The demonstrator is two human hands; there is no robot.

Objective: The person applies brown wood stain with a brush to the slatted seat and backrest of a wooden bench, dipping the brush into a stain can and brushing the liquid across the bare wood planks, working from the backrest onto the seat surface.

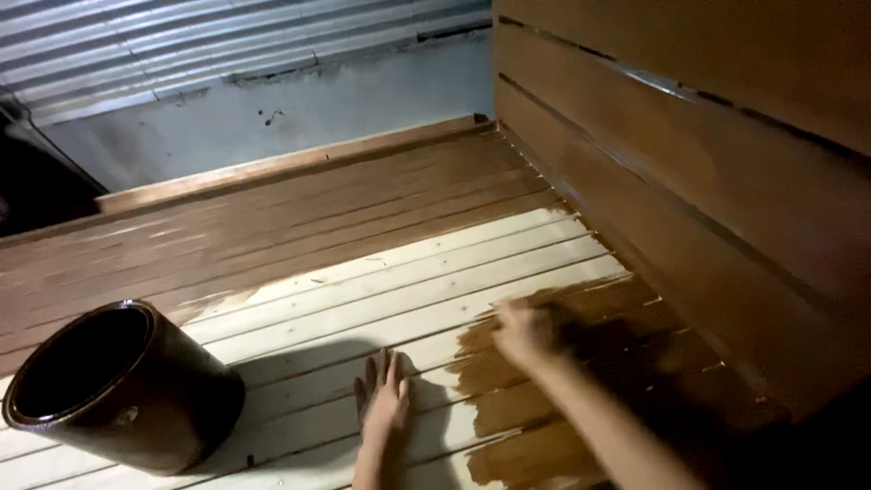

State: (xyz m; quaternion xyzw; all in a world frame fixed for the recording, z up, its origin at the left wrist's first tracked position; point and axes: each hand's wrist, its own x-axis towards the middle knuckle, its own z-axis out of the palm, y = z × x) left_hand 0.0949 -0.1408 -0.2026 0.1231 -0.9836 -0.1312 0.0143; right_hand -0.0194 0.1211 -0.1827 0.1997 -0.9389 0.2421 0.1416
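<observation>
My left hand (pixel 383 396) lies flat, fingers together, on the pale bare slats (pixel 381 281) of a wooden bench seat. My right hand (pixel 524 334) is blurred over the slats to the right, at the edge of a wet brown stained patch (pixel 544 426). It looks closed, but whatever it holds is hidden by blur. A dark brown stain can (pixel 118 386), open at the top, stands on the seat to the left of my left hand.
The far slats (pixel 299 209) and the upright plank backrest (pixel 708 181) on the right are stained brown. Behind the bench are a grey wall (pixel 299 109) and corrugated metal sheeting (pixel 181 45).
</observation>
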